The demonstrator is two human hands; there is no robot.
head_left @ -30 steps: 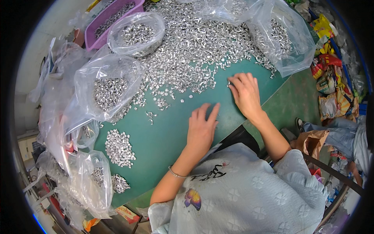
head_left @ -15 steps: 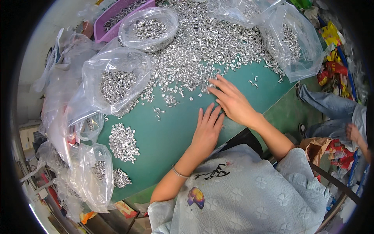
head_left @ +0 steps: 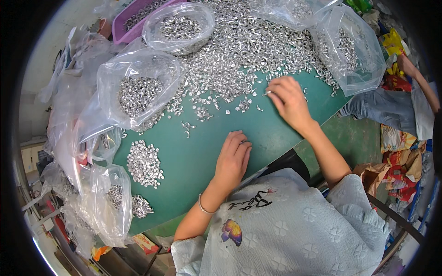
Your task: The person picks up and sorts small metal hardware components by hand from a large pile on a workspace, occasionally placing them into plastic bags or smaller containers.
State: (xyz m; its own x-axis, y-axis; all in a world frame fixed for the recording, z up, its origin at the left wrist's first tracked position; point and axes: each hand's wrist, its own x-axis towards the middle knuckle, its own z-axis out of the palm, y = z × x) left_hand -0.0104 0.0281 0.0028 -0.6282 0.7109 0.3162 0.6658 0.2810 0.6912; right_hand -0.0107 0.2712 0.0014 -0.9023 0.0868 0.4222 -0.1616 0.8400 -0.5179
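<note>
A wide heap of small shiny curved metal pieces covers the far part of the green table. My right hand is just off the heap's near edge, thumb and fingertips pinched on a small silvery metal piece whose exact shape is mostly hidden. Nearer to me, my left hand is over the tabletop with its fingers curled together. A small glint shows at its fingers, but what they hold cannot be made out. Between the hands and the heap lie a few loose metal pieces.
Clear plastic bags of metal pieces stand at left, far left and far right. A purple bin is behind them. Small round metal parts form a pile at left. Another person's legs are at right.
My right hand has drawn away from the heap to the right and closed on a small metal piece. My left hand has moved nearer and left, its fingers now curled.
</note>
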